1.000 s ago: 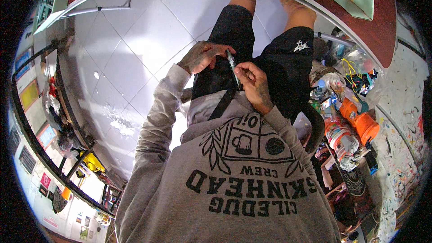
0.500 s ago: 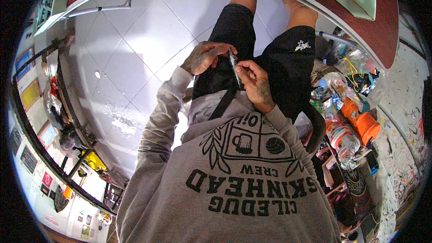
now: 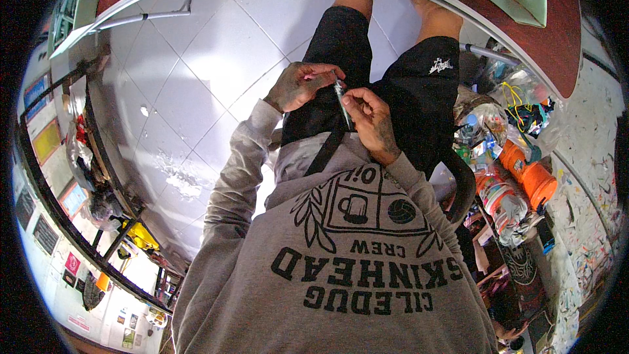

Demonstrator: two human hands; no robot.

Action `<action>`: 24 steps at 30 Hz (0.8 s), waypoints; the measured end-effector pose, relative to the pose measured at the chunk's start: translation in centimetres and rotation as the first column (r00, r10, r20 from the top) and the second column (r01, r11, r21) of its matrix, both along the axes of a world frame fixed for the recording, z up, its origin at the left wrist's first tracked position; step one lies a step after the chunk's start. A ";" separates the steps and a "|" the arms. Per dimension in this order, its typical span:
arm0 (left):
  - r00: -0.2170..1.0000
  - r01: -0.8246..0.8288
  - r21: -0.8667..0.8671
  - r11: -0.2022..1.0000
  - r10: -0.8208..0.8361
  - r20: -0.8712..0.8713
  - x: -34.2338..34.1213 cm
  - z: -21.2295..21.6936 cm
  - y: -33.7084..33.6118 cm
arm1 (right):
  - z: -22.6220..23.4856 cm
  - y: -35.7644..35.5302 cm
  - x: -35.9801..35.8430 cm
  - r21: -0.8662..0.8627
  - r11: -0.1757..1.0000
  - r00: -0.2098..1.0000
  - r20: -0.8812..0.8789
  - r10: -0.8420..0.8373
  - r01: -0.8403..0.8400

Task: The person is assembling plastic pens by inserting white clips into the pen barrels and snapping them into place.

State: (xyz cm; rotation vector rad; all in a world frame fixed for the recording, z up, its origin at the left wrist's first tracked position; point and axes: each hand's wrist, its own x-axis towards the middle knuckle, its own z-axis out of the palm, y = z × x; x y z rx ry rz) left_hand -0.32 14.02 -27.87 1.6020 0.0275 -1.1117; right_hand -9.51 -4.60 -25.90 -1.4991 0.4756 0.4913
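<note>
Above my lap, my left hand [image 3: 303, 86] and my right hand [image 3: 372, 121] are close together, fingers bent in pinches. Between them is a slim, silvery-grey stick-like thing [image 3: 341, 95]; its exact kind is too small to make out. My left fingertips close on its upper end, while my right thumb and fingers pinch it along the side. It stands at a slight tilt over the dark shorts [image 3: 414, 95]. A black strap [image 3: 325, 151] hangs just below it, against my grey sweatshirt [image 3: 367, 236].
A table [image 3: 560, 39] with a dark red top and pale metal rim curves across the far side. On the right, plastic bags and an orange container [image 3: 534, 180] are piled beside a paint-spattered surface [image 3: 583, 183]. A dark metal rack [image 3: 98, 255] runs along the left. Pale floor tiles [image 3: 190, 65] lie ahead.
My left fingers have shifted slightly at the upper end of the slim thing. My right hand keeps its pinch in nearly the same place.
</note>
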 end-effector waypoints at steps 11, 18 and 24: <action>0.994 -0.085 -0.210 0.974 0.099 0.053 -1.1 -1.1 -0.3 | -0.9 -0.1 -0.3 0.003 1.000 0.999 -0.033 0.017 -0.017; 0.981 -0.122 -0.289 0.950 0.160 0.111 -1.9 -2.2 -0.2 | -1.0 -0.2 -0.2 -0.034 0.999 0.999 -0.038 0.032 -0.034; 0.977 -0.082 -0.184 0.980 0.115 0.179 -1.9 -2.0 -0.5 | -1.2 -0.2 -0.2 -0.110 0.992 0.998 -0.003 0.062 -0.062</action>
